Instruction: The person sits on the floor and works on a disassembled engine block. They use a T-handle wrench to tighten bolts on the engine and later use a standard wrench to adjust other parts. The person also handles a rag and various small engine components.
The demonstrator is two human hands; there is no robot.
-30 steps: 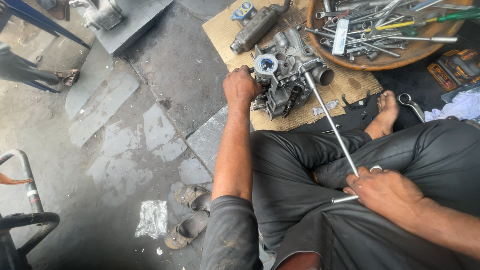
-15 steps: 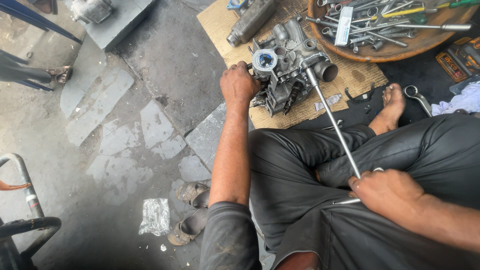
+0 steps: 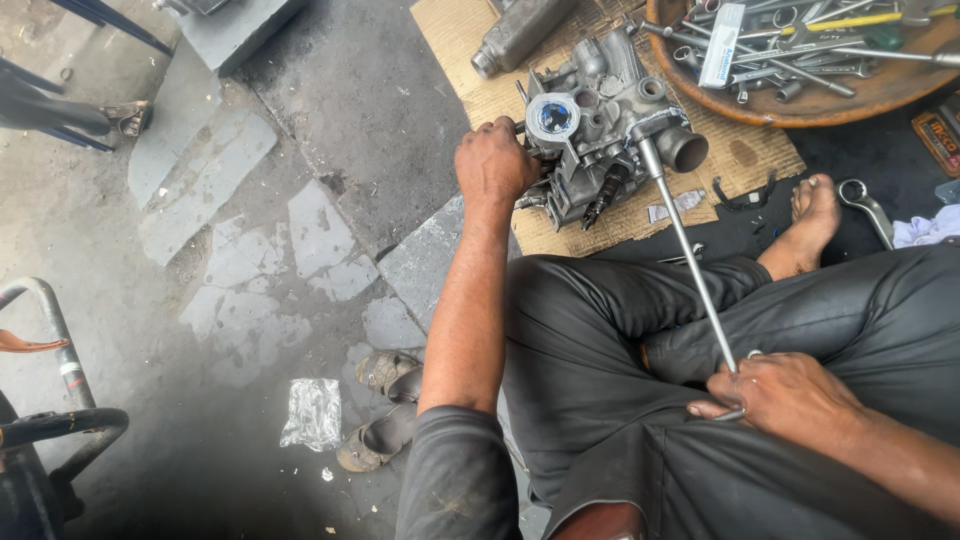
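Note:
A grey metal engine block [image 3: 600, 130] lies on a sheet of cardboard [image 3: 470, 40] on the ground in front of my crossed legs. My left hand [image 3: 493, 160] grips the block's left side, next to a round part with a blue centre [image 3: 552, 116]. A long steel T-handle wrench [image 3: 685, 245] runs from the block's right side back toward me. My right hand [image 3: 785, 395] is closed around its handle end, resting on my lap.
A round wooden tray [image 3: 800, 100] holding several spanners and sockets sits at the upper right. A grey metal cylinder [image 3: 520, 35] lies behind the block. A spanner [image 3: 868, 205] rests by my bare foot [image 3: 810, 225]. Sandals [image 3: 385, 405] and a foil wrapper [image 3: 312, 412] lie left.
The view has shifted upward, so the block and tray sit higher in frame. Both hands keep their hold on the block and the wrench.

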